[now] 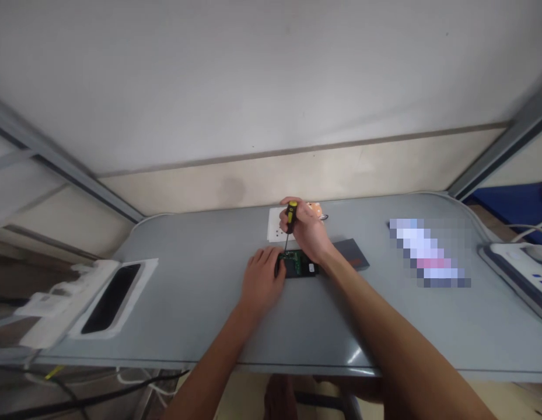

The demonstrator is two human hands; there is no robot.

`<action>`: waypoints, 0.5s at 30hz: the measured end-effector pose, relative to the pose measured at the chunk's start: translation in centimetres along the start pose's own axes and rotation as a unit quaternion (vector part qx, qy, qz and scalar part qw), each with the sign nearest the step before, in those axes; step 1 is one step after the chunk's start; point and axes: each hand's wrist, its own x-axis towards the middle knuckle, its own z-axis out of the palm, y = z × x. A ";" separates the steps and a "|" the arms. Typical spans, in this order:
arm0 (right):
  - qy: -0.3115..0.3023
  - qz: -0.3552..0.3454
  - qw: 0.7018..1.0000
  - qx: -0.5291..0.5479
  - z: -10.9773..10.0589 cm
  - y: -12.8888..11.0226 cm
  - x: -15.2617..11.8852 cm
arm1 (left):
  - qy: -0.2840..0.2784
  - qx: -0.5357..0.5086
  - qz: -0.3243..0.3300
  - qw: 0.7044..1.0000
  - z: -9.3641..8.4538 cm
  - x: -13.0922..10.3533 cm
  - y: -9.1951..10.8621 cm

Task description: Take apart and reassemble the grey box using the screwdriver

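Observation:
In the head view an opened phone (302,267) lies flat on the grey table, its green circuit board showing. My left hand (264,275) grips the phone's left end, fingers over the far edge and thumb on the near side. A black and yellow screwdriver (291,218) stands nearly upright in my right hand (311,232), which is closed around its handle. The screwdriver's tip meets the board's upper left area; the exact contact point is too small to make out. Behind the phone, a white sheet (274,227) carries several small dark specks like screws.
A dark flat panel (353,254) lies right of the phone. An orange item (314,210) sits behind my right hand. At left, a black-screened phone (111,298) rests on white paper beside a power strip (69,300). A blurred-out object (428,254) and white device (522,268) are at right.

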 end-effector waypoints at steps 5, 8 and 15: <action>0.018 -0.025 0.999 0.016 0.5 0.0 -0.4 | -0.010 0.000 -0.007 1.000 0.0 0.0 0.1; 0.017 -0.024 1.000 0.007 0.7 0.0 -0.6 | -0.007 -0.003 -0.009 1.000 0.0 -0.1 0.1; 0.011 -0.017 1.000 -0.020 1.0 0.1 -0.8 | -0.005 0.001 -0.004 1.000 0.2 -0.1 0.1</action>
